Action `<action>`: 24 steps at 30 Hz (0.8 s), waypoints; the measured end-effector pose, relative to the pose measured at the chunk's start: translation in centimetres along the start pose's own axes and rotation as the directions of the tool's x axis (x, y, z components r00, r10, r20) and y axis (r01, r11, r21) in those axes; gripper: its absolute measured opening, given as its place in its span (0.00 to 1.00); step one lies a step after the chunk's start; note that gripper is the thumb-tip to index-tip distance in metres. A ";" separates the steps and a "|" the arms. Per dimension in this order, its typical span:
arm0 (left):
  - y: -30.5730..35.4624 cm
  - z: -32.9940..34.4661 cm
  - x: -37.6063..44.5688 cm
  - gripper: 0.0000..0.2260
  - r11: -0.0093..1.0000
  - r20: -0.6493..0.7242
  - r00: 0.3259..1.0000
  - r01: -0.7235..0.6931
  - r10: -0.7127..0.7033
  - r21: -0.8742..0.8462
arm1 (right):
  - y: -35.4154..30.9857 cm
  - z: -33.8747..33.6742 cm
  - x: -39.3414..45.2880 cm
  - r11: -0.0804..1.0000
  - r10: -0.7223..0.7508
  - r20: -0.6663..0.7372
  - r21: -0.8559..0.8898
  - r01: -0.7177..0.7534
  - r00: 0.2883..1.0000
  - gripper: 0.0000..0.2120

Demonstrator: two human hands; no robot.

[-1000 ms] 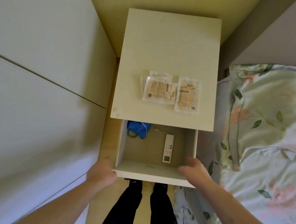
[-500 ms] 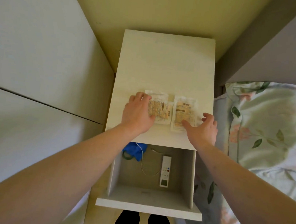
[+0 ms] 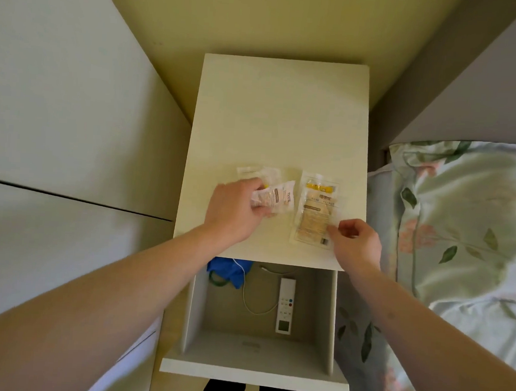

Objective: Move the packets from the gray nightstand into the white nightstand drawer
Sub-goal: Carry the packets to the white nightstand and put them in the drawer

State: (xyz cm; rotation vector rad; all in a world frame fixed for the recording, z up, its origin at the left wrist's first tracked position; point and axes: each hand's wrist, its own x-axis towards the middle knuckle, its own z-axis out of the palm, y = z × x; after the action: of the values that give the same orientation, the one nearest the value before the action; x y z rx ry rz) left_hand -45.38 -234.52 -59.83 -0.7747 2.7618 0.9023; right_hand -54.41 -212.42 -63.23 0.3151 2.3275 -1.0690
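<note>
— Wedged between a pale wardrobe wall and a floral-covered bed (image 3: 462, 228), the pale flat-topped nightstand (image 3: 280, 114) is where we're working. What have we got hold of?

— Our left hand (image 3: 234, 212) has its fingers curled round a crinkled clear plastic packet with tan contents (image 3: 276, 196), its far end lifted off the top. Our right hand (image 3: 355, 242) pinches the near right corner of a flat clear packet with a yellow band (image 3: 315, 211), which lies flat just left of that pinch.

— And beyond our left grip?

— Another clear packet (image 3: 258, 172), untouched on the top.

— So we're at the pick-up step?

— We judge so. Next, both packets need lifting and carrying toward us, then down into the open white drawer (image 3: 259, 333) below our wrists, beside the slim white remote control (image 3: 285, 305), thin white cable (image 3: 255, 305) and blue cloth (image 3: 230, 272).
</note>
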 end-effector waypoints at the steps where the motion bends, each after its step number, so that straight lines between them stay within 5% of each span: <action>1: 0.2 -0.3 -1.2 0.15 0.991 0.010 0.999 0.044 -0.043 -0.129 | 0.2 -0.3 -0.2 1.000 -0.008 0.007 0.006 0.008 1.000 0.07; 6: 0.3 1.5 -10.6 0.11 0.854 0.225 0.952 0.290 -0.209 -0.433 | 1.5 -1.2 -2.0 0.997 0.003 0.019 0.076 -0.004 1.000 0.08; 10: -3.7 6.6 -15.9 0.09 0.801 0.426 0.834 0.503 -0.350 -0.325 | 2.6 -1.1 -3.8 0.979 0.032 0.008 0.201 -0.033 0.999 0.11; 15: -8.5 11.7 -17.9 0.15 0.717 0.499 0.683 0.678 -0.534 -0.161 | 4.1 -0.7 -5.2 0.961 0.055 -0.006 0.273 -0.052 0.998 0.12; 20: -11.4 14.4 -16.3 0.13 0.739 0.476 0.646 0.674 -0.596 0.011 | 5.1 -0.1 -6.1 0.944 0.041 0.043 0.327 -0.053 0.998 0.16; 24: -12.4 16.1 -15.4 0.18 0.749 0.481 0.631 0.657 -0.609 0.085 | 6.9 0.6 -8.2 0.952 -0.002 0.148 0.304 -0.044 0.989 0.09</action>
State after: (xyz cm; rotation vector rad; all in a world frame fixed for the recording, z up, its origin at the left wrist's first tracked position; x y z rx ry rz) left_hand -26.32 -227.07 -75.04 -1.2325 1.8001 0.9062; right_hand -44.51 -208.20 -63.18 0.3634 2.0229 -1.3966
